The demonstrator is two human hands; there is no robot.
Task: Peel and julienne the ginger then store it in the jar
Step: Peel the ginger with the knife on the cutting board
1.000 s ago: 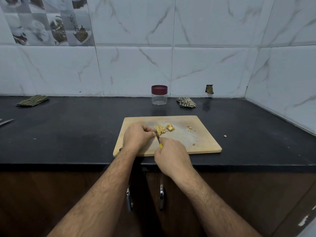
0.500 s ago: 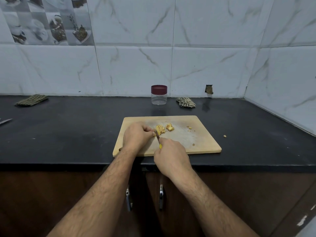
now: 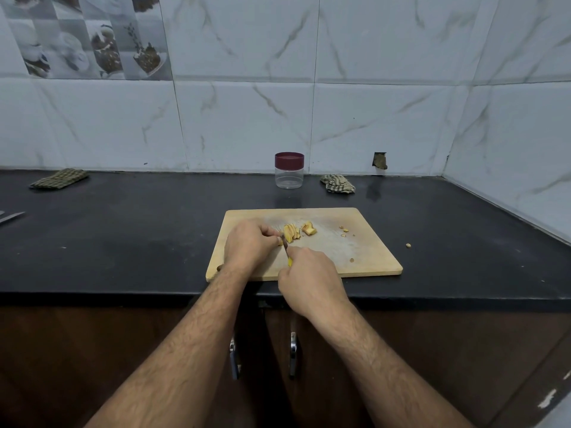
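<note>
**Ginger slicing on the cutting board: items in view**

Presently, a wooden cutting board [image 3: 364, 257] lies on the black surface [image 3: 139, 236], near its front edge.

- Left hand [image 3: 248, 245]: fingers curled, resting on the board's left half, fingertips pinching a piece of ginger just left of the blade; most of that piece is hidden.
- Right hand [image 3: 309, 279]: closed round the yellow handle of a small knife [image 3: 285, 247], blade pointing away from the person, between the two hands.
- Ginger slices [image 3: 292, 233]: a short fanned row just right of the blade, mid-board.
- Ginger chunk [image 3: 309, 228]: uncut, just beside the slices on their right.
- Scraps [image 3: 344, 231]: small bits farther right on the board; one more bit [image 3: 408, 245] on the surface off the board's right edge.
- Jar [image 3: 289, 170]: clear, maroon lid on, upright by the wall behind the board, well apart from it.
- Crumpled cloth [image 3: 338, 183]: right of the jar.
- Folded checked cloth [image 3: 58, 179]: far left, by the wall.
- Metal blade tip [image 3: 12, 216]: at the left frame edge.
</note>
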